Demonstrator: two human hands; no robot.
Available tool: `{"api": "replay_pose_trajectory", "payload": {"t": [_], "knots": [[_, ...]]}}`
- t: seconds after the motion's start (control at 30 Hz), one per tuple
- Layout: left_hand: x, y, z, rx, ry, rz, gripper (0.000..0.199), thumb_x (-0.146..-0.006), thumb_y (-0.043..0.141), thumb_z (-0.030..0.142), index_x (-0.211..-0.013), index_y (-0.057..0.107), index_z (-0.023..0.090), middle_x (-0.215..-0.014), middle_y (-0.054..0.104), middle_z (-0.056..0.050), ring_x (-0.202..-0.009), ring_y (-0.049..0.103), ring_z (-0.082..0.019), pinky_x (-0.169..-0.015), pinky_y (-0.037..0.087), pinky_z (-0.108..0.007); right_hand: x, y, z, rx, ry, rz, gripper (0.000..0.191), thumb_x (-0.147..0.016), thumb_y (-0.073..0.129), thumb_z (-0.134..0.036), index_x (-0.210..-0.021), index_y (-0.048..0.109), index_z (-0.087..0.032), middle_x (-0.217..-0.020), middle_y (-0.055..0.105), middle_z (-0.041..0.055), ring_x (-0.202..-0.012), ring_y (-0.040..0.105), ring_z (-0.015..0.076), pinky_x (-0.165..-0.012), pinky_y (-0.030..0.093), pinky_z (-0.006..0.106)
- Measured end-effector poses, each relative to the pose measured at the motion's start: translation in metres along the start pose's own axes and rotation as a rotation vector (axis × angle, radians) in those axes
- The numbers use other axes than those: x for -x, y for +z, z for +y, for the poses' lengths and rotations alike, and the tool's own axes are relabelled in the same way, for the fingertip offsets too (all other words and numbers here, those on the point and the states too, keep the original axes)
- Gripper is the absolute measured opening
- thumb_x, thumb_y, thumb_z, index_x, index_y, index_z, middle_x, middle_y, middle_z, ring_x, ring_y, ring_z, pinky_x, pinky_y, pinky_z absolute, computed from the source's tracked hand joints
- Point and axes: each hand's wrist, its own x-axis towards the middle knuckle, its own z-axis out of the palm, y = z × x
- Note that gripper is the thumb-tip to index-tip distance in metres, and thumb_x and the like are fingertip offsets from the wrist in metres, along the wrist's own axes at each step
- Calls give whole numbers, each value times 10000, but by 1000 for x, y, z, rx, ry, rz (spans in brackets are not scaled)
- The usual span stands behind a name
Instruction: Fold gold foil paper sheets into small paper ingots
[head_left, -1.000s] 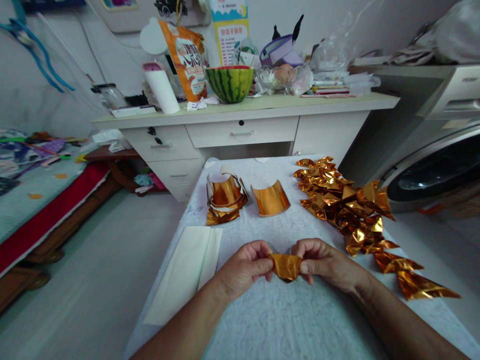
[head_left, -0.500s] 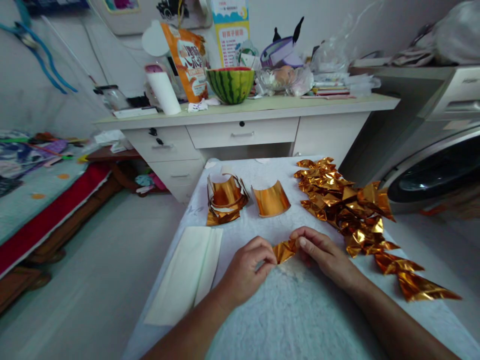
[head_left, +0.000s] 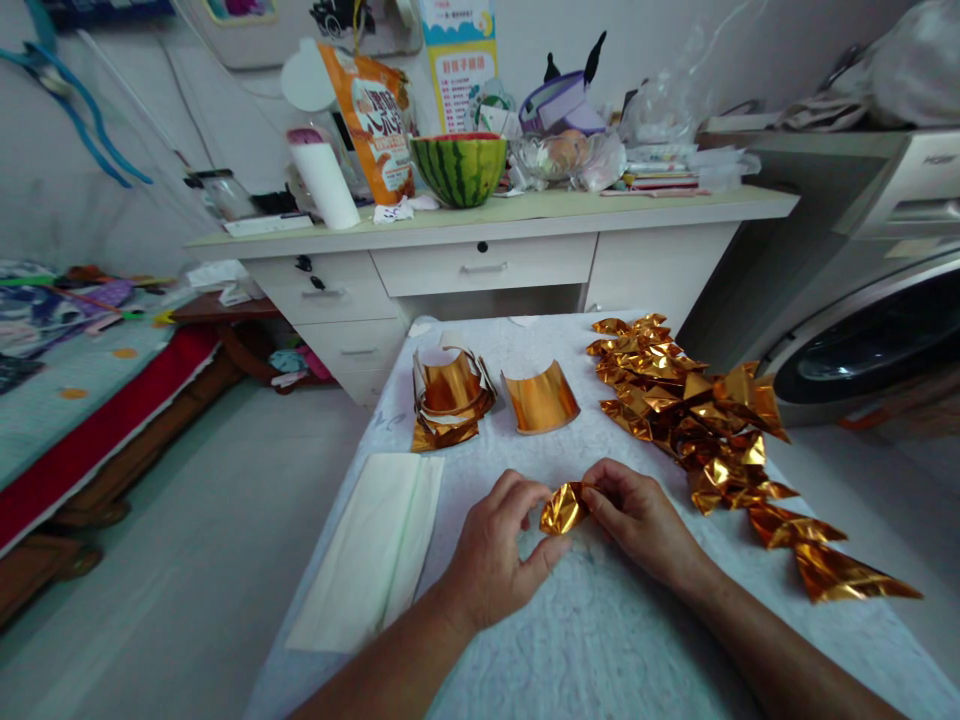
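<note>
The right hand [head_left: 634,510] pinches one end of the foil piece [head_left: 562,508] above the counter [head_left: 585,640]; its long axis runs nearly sideways, free end toward the left hand [head_left: 510,545], whose thumb and fingers are parted around it.

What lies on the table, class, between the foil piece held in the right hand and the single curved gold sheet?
Only bare pale-blue cloth shows between the foil piece and the curved sheet, in the head view.
</note>
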Motion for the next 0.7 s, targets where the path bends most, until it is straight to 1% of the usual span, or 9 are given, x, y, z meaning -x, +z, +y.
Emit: {"api": "replay_pose_trajectory", "payload": {"t": [0.07, 0.17, 0.2, 0.27, 0.33, 0.47, 0.6, 0.7], "knots": [[0, 2, 1, -51, -109, 5, 287, -861, 600, 335, -1098, 524, 193, -737, 540, 27, -654, 546, -141, -611, 407, -247, 1, 3, 0, 59, -16, 35, 122, -886, 527, -295, -804, 539, -206, -639, 578, -31, -545, 493, 110, -504, 371, 219], [-1, 6, -1, -99, -204, 6, 123, -916, 496, 297, -981, 530, 198, -664, 541, 43, -606, 542, -134, -589, 366, -243, 3, 7, -1, 113, -43, 48, 102, -883, 509, -276, -808, 534, -210, -650, 602, -24, -559, 525, 120, -525, 390, 226], [-2, 7, -2, -95, -213, 4, 97, -926, 467, 275, -925, 529, 200, -671, 555, 39, -614, 550, -131, -593, 364, -241, 3, 8, -1, 129, -53, 50, 100, -882, 505, -274, -808, 529, -212, -648, 602, -24, -562, 530, 122, -526, 391, 226], [-3, 8, -2, -74, -215, 8, 139, -937, 428, 244, -839, 517, 201, -678, 572, 33, -626, 563, -126, -601, 363, -234, 4, 9, -3, 166, -73, 51, 93, -878, 503, -269, -805, 522, -214, -626, 587, -32, -550, 519, 120, -519, 380, 224], [-5, 8, -3, -62, -217, 26, 171, -938, 417, 232, -797, 508, 200, -676, 576, 30, -634, 571, -126, -605, 363, -230, 5, 10, -5, 201, -83, 44, 90, -875, 497, -261, -799, 515, -215, -601, 562, -43, -526, 492, 114, -505, 363, 222], [-6, 8, -3, -45, -214, 69, 182, -936, 417, 230, -789, 521, 199, -669, 579, 28, -637, 575, -124, -607, 370, -221, 6, 12, -8, 226, -87, 23, 118, -882, 477, -259, -773, 499, -218, -580, 536, -49, -509, 481, 111, -493, 357, 219], [-6, 9, -4, -32, -199, 103, 192, -937, 417, 239, -790, 533, 197, -678, 592, 24, -642, 581, -122, -606, 374, -212, 5, 15, -6, 258, -112, 25, 119, -892, 466, -252, -781, 492, -219, -609, 576, -37, -528, 519, 117, -514, 374, 223], [-5, 9, -4, -39, -213, 122, 196, -940, 418, 250, -790, 533, 197, -684, 601, 23, -643, 582, -122, -602, 372, -210, 5, 16, -4, 281, -140, 12, 94, -900, 460, -234, -823, 510, -217, -649, 609, -27, -561, 560, 123, -550, 395, 229]]}}
